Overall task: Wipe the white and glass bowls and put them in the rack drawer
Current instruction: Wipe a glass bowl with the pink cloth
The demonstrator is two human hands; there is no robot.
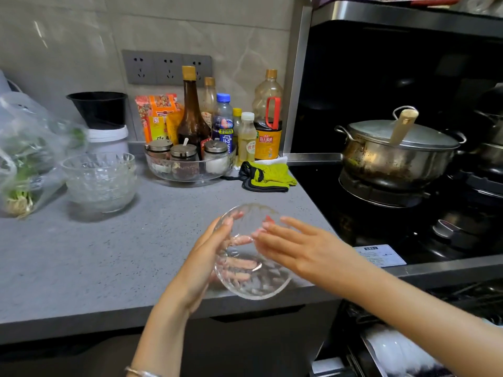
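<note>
Glass is what you have in hand: your left hand (206,257) curls round the tilted glass bowl (261,285), held above the front edge of the countertop (109,254), fingers showing through its wall. Your right hand (294,246) lies straight-fingered against the rim, gripping nothing. I see no cloth in it, though one could be hidden behind the glass. I judge this bowl mid-wipe or being checked. A stack of glass bowls (100,180) sits well apart to your left, not yet put away. The rack drawer (362,349) is open low on your right, with pale blurred shapes (394,349) inside, possibly white bowls already stored. Most of the glass ones look left to do.
</note>
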